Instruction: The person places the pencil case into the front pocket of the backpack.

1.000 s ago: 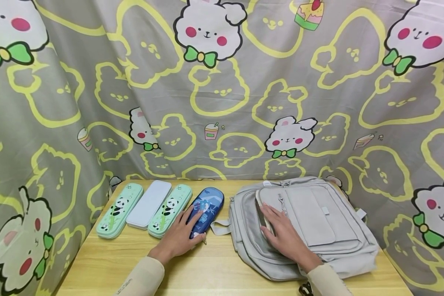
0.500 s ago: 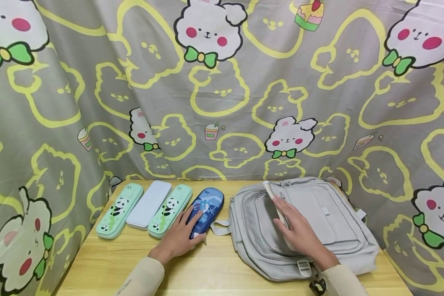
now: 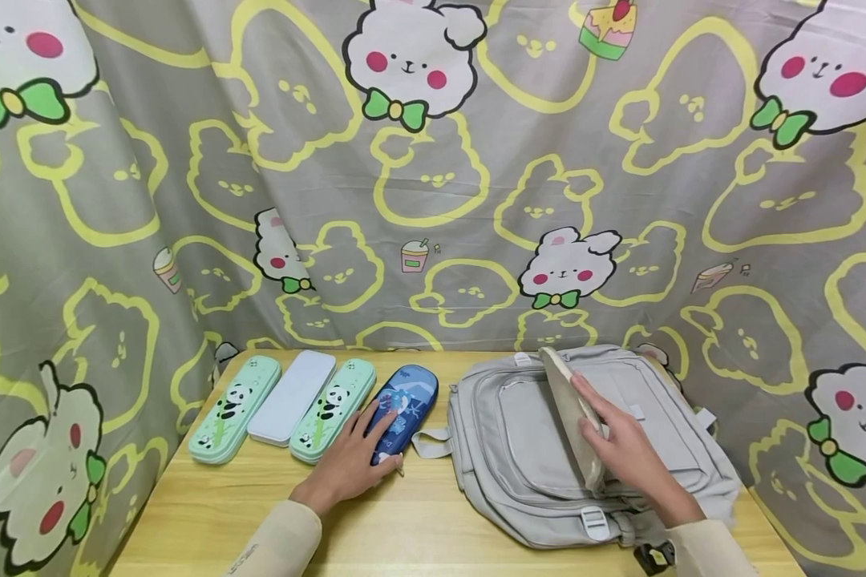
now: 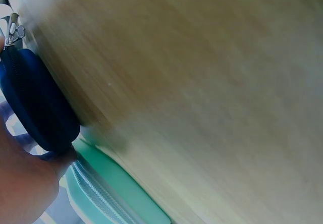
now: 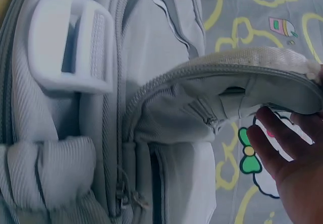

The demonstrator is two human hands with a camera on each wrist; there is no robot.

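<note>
"Head view, dial centred on the blue case [image 3: 414, 396] upon the table [image 3: 397, 529]: how do the hands lie?"

"Left hand [image 3: 346, 465] at about eight o'clock, its fingers apart and resting across the lid without closing round it. Right hand [image 3: 631, 449] just past three o'clock, thumb and forefinger apparently clamped on the edge of the raised flap [image 3: 566, 413] of the grey bag [image 3: 491, 477]; in the right wrist view two other fingers extend, spread, beneath that edge."

"Principal hazard?"

"Loss of the flap. The hold appears confined to its rim; should the fabric slip, the panel would probably fall toward nine o'clock and cover the pocket opening."

"And for the case?"

"Displacement. Spread fingers likely offer little purchase on a smooth lid, so uneven pressure could swivel it into the nearer panda case [image 3: 332, 409], just beside it at nine o'clock. Left wrist view: a metal zip pull [image 4: 14, 30] projects at one end and could snag on cloth."

"Obstructions?"

"A webbing loop [image 3: 436, 436], at four o'clock, lies between case and bag; a careless slide that way could catch it. The pale buckle [image 3: 595, 523], near the bag's six-o'clock edge, might foul the right sleeve [image 3: 707, 553] if the arm dropped."
</note>
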